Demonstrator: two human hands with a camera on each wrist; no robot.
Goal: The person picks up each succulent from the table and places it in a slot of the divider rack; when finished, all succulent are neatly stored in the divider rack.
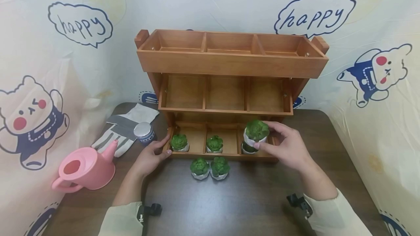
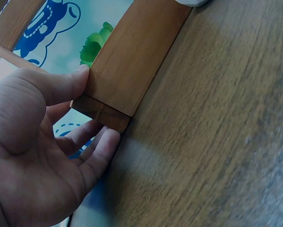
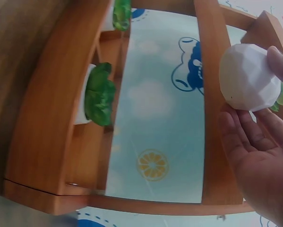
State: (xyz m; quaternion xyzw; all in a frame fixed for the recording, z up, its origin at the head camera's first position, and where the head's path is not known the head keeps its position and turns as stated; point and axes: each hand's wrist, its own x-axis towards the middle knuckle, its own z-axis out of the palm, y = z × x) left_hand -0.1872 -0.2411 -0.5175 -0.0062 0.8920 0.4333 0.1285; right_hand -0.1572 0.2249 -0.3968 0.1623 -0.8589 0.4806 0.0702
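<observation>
A three-tier wooden shelf (image 1: 233,63) with compartments stands upright on the table. My right hand (image 1: 290,146) holds a small potted succulent (image 1: 257,130) by its white faceted pot (image 3: 250,77), raised in front of the shelf's right side. Below it, partly hidden, another succulent (image 1: 248,149) sits in the bottom tier's right compartment. The bottom left compartment has one succulent (image 1: 179,142), the middle one another succulent (image 1: 214,144). With thumb and fingers, my left hand (image 1: 149,159) grips the bottom tier's left front corner (image 2: 113,106).
Two more potted succulents (image 1: 220,168) stand side by side on the table before the shelf. At the left are a pink watering can (image 1: 86,168), grey-and-white gloves (image 1: 123,128) and a small blue-and-white container (image 1: 144,133). Printed cloth (image 1: 210,3) hangs behind and at both sides.
</observation>
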